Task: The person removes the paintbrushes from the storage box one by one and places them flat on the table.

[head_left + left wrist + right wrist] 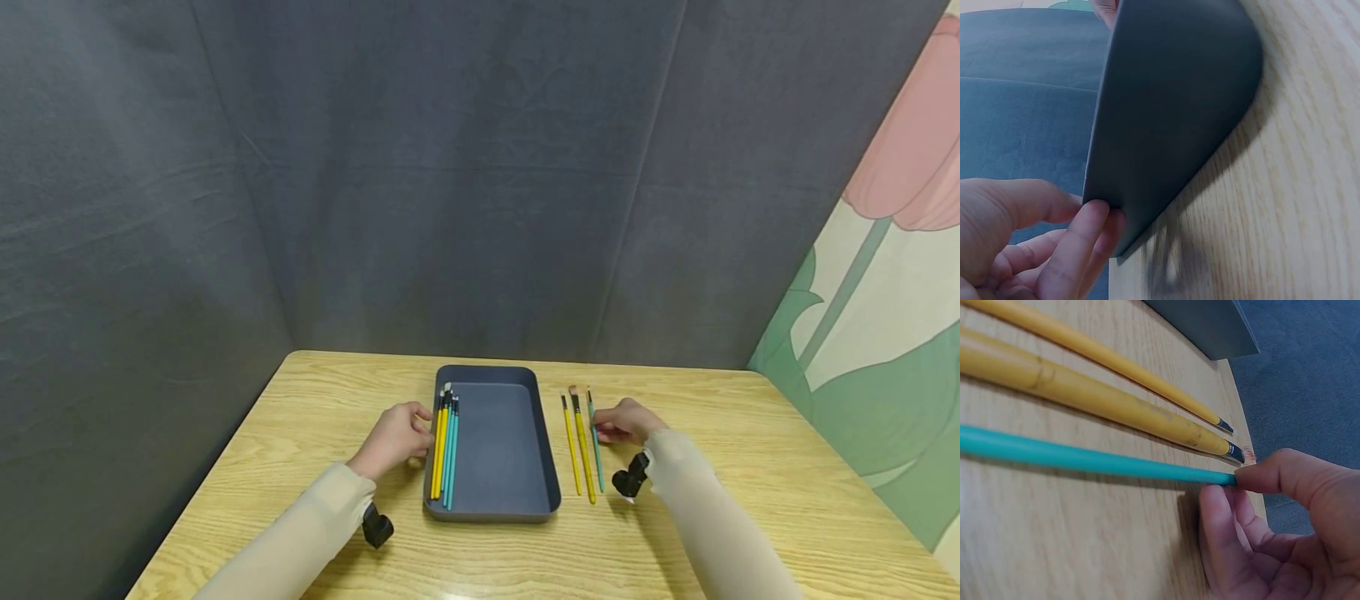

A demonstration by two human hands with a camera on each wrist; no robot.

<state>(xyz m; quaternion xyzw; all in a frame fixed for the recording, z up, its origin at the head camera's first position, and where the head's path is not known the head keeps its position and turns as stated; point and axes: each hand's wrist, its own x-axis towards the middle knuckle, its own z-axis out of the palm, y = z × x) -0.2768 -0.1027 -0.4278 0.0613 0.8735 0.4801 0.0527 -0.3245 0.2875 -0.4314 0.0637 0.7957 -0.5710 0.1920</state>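
Note:
A dark grey rectangular tray (498, 450) stands on the table, with yellow paintbrushes (438, 462) and teal paintbrushes (452, 467) lying along its left side. My left hand (397, 435) pinches the tray's left rim between thumb and fingers, as the left wrist view shows at the wall (1166, 94). To the right of the tray, my right hand (628, 419) pinches a teal paintbrush (1097, 461) near its bristle end, thumb on one side and fingers on the other. The bristles are hidden by the thumb in the right wrist view. Beside it lie a thick yellow paintbrush (582, 442) and a thinner yellow paintbrush (571, 446).
The light wooden table (322, 500) carries everything. A dark grey cloth (450, 183) hangs behind its far edge and along the left. On the right is a wall with a painted pink flower (911, 142). Small black cameras (377, 527) sit at both wrists.

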